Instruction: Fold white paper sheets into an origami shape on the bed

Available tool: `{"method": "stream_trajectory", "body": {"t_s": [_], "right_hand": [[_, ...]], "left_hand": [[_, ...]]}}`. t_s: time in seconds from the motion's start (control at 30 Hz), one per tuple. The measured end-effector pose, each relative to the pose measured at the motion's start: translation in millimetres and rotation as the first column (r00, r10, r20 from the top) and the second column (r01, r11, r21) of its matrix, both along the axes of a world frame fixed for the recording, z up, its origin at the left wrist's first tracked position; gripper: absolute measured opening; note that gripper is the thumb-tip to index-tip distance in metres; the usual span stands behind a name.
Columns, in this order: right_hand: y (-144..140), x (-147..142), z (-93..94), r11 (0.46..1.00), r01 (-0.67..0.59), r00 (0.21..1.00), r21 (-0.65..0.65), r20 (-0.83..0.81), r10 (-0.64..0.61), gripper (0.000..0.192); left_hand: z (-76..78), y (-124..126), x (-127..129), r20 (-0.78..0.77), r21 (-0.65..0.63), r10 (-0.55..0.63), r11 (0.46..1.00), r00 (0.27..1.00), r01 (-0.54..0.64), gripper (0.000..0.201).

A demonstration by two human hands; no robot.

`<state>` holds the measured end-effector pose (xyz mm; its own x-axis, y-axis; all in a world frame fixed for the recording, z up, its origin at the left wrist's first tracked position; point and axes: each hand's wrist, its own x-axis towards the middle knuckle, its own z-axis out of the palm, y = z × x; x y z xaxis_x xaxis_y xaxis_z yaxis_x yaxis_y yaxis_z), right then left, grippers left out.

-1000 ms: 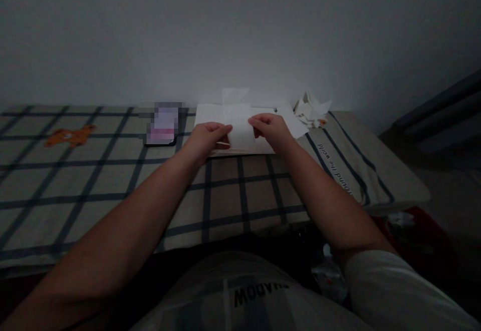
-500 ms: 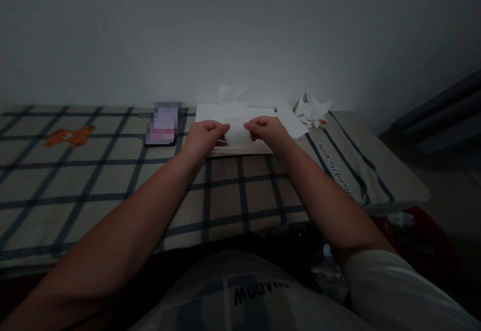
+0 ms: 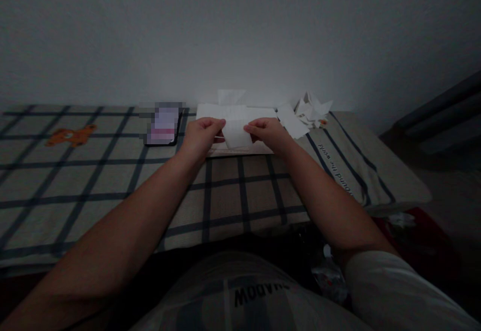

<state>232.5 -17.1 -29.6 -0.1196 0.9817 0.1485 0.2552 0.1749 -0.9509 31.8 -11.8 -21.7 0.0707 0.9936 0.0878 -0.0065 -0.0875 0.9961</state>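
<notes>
A small white sheet of paper (image 3: 237,129) with faint crosswise creases is held up between my two hands, its far end rising towards the wall. My left hand (image 3: 203,134) pinches its left edge between thumb and fingers. On the opposite edge, my right hand (image 3: 268,131) grips it the same way. Beneath them lies a larger flat white sheet or pad (image 3: 263,147), partly covered by my hands and the small sheet. A thin white strip shows by my left fingers; I cannot tell what it belongs to.
A phone (image 3: 164,124) lies left of the papers. On the right are a loose white paper piece (image 3: 293,121) and a folded, crumpled paper (image 3: 311,110). The checked cloth (image 3: 233,201) covers the table, which meets a wall (image 3: 240,30). A red container (image 3: 421,241) stands below, at right.
The small sheet tilts slightly more, its far end lower and its near end a little closer to me. My left fingertips have shifted slightly up and left along its edge.
</notes>
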Motion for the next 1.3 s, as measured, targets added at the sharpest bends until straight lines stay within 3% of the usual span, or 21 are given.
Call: {"method": "stream_trajectory", "body": {"t_s": [0.13, 0.37, 0.67, 1.0, 1.3], "right_hand": [[0, -2, 1.0, 0.999, 0.024, 0.998, -0.023, -0.054, -0.026, 0.024], [1, -3, 1.5, 0.998, 0.047, 0.991, -0.048, -0.123, -0.052, 0.021], [1, -2, 0.3, 0.999, 0.036, 0.994, -0.031, -0.1, -0.039, 0.023], [8, 1, -3.2, 0.985, 0.172, 0.979, -0.005, -0.111, -0.172, 0.02], [6, 1, -2.4, 0.99, 0.141, 0.975, 0.014, -0.177, -0.136, 0.023]], "left_hand": [[2.0, -2, 0, 0.008, -0.007, -0.007, 1.0, 1.0, 0.007, 0.023], [-5.4, 3, -2, 0.041, -0.115, -0.24, 0.963, 0.97, 0.243, 0.028], [-9.8, 2, 0, 0.01, -0.073, -0.148, 0.986, 0.989, 0.148, 0.027], [-8.5, 4, 0, 0.063, -0.2, -0.28, 0.937, 0.958, 0.287, 0.023], [-5.3, 0, 4, 0.09, -0.197, -0.182, 0.96, 0.979, 0.197, 0.025]]}}
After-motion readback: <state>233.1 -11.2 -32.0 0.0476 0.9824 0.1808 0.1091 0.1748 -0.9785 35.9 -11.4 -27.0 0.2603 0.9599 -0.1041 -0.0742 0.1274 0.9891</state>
